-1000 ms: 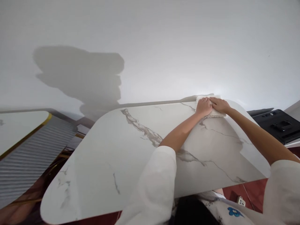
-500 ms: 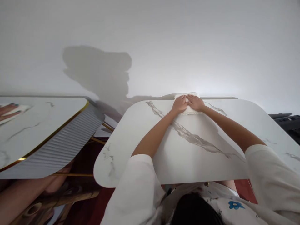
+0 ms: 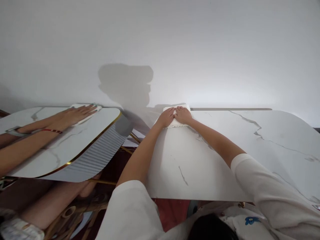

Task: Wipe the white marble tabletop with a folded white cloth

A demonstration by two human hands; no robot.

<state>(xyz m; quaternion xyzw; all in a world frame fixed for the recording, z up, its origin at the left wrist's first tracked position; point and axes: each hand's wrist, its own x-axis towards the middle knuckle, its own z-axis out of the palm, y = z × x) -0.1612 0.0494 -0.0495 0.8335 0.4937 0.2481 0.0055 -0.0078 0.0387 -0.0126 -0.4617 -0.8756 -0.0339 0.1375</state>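
A white cloth point(image 3: 177, 123) lies at the far edge of a white marble-patterned table point(image 3: 212, 176), close to its left rounded corner. My left hand point(image 3: 166, 117) rests flat on the cloth's left part, palm down with fingers stretched forward. Beside it my right hand point(image 3: 183, 115) presses on the same cloth, also palm down, the two hands almost touching. Both arms reach straight out over the tabletop. What lies beneath the palms is hidden.
To the left stands a second marble-patterned table point(image 3: 32, 166) with a gold edge and ribbed side. Another person's hands point(image 3: 77, 113) lie on a white cloth point(image 3: 85, 119) there. A pale wall point(image 3: 225, 60) rises behind both tables; a gap separates them.
My hands and the cloth have slid left along the table's far edge. The view has shifted left, and the other person's hands and cloth have moved right across their table.
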